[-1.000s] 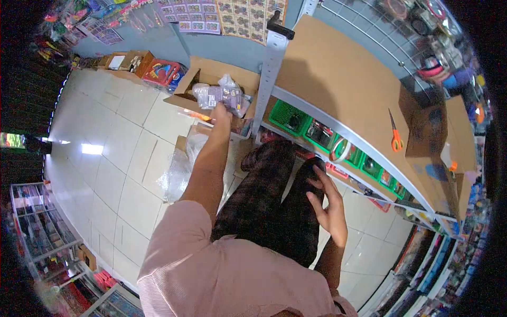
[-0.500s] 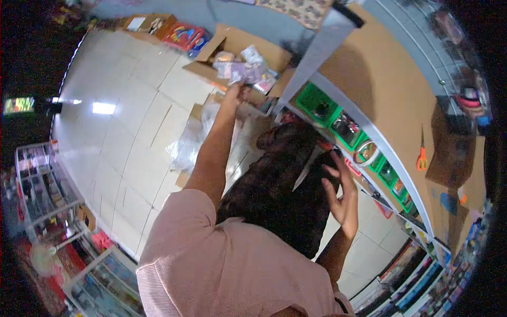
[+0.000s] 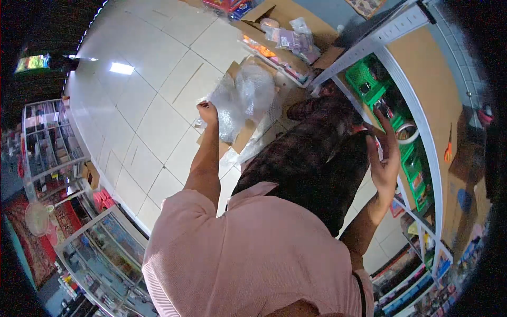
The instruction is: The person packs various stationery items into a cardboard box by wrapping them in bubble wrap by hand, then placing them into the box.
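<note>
My left hand (image 3: 208,112) is closed in a fist at the left edge of the bubble wrap (image 3: 228,103). Whether its fingers grip the wrap or something small is hidden. The clear wrap lies in a crumpled heap in an opened cardboard box on the floor, its brown flaps (image 3: 244,137) showing. My right hand (image 3: 384,158) holds nothing, fingers apart, beside my dark-trousered knee and in front of the shelf with green baskets (image 3: 360,80).
A cardboard box (image 3: 322,24) with plastic-wrapped packets (image 3: 292,39) stands beyond the bubble wrap. To the right, orange scissors (image 3: 448,151) lie on a brown surface above the baskets, near a roll of tape (image 3: 407,133). Glass display cases (image 3: 105,248) stand at lower left.
My left hand has left the packets in the box and come back to the bubble wrap, now closed. My right hand stays open near the baskets. The view has shifted.
</note>
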